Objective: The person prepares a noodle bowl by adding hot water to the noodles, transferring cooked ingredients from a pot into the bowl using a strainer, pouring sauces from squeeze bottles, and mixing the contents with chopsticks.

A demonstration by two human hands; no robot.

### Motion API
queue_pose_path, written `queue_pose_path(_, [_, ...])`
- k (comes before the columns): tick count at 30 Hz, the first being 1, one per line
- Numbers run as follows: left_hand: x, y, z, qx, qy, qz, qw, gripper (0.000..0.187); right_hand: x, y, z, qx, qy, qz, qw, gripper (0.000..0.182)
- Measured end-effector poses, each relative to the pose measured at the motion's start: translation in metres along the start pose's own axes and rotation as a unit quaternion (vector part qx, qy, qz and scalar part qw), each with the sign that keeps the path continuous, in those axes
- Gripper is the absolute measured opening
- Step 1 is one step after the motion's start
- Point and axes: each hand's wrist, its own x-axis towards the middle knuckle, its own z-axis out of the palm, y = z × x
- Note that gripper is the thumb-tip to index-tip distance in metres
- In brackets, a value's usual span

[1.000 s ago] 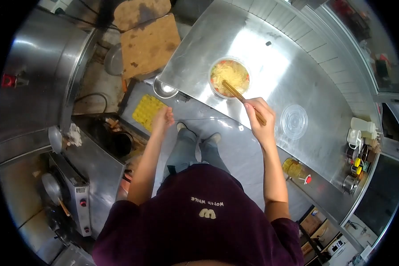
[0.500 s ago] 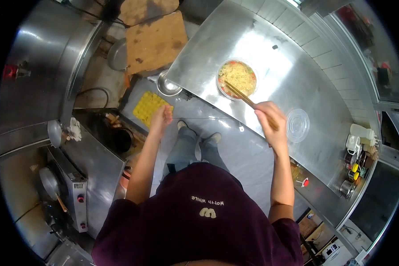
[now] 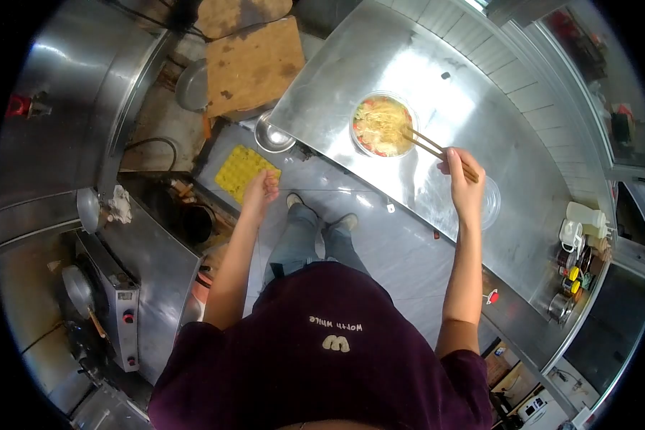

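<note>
My right hand (image 3: pixel 465 174) is closed around a pair of wooden chopsticks (image 3: pixel 434 147). Their tips reach into the noodles (image 3: pixel 381 125) at the right side of a round clear bowl (image 3: pixel 358 145) on the steel counter. Red and green bits lie among the noodles. A clear round lid (image 3: pixel 491 203) rests on the counter, partly behind my right hand and wrist. My left hand (image 3: pixel 264 187) hangs in front of my body with its fingers curled in, above the floor and beside a yellow egg tray (image 3: pixel 242 172); nothing shows in it.
A metal bowl (image 3: pixel 273 134) sits by the counter's left corner, near a wooden board (image 3: pixel 254 68). Bottles and jars (image 3: pixel 572 276) stand at the counter's right end. A stove (image 3: pixel 118 315) with a pan (image 3: pixel 79 290) is at the lower left.
My right hand has moved right and slightly up with the chopsticks. Their tips have shifted from the middle of the noodles to the right side. My left hand has barely moved.
</note>
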Motion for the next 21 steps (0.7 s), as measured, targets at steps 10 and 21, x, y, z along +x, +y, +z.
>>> queue_pose_path(10, [-0.010, 0.000, 0.006, -0.006, 0.014, 0.001, 1.000, 0.027, 0.024, 0.061, 0.019, 0.237, 0.015, 0.131, 0.963, 0.029])
queue_pose_path(21, [-0.008, -0.002, 0.004, -0.014, 0.014, 0.016, 1.000, 0.026, 0.022, 0.100, 0.019, 0.453, 0.028, 0.179, 0.873, 0.036])
